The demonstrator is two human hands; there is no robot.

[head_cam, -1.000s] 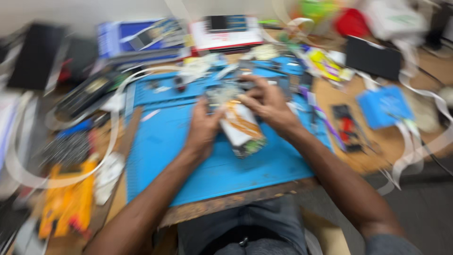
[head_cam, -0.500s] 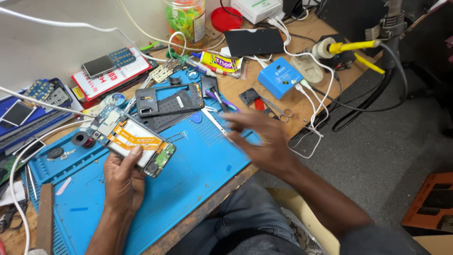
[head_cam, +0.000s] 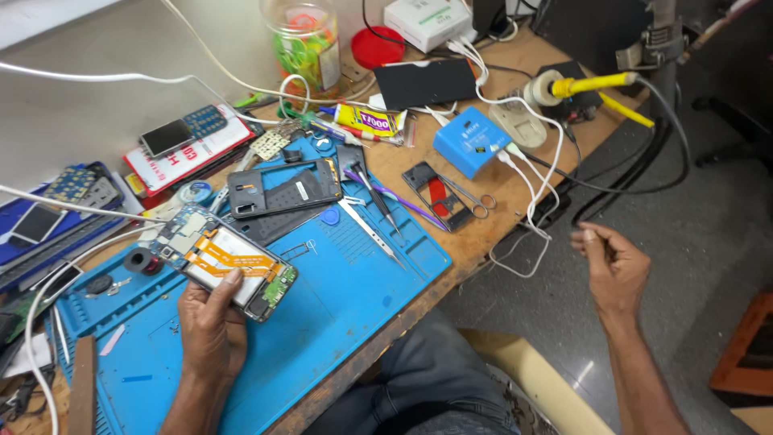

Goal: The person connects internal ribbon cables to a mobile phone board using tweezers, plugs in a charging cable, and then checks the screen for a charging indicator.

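- Your left hand (head_cam: pixel 211 332) keeps its grip on the opened phone (head_cam: pixel 227 262): thumb on its near edge, fingers hidden beneath.
- The phone's long axis slants from upper left to lower right over the blue mat (head_cam: pixel 338 298).
- Your right hand (head_cam: pixel 613 270) has swung off the bench, fingertips loosely bunched, empty.

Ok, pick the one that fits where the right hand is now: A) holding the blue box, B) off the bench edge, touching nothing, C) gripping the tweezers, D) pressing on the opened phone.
B: the right hand hangs past the workbench edge; only the left hand holds the opened phone.
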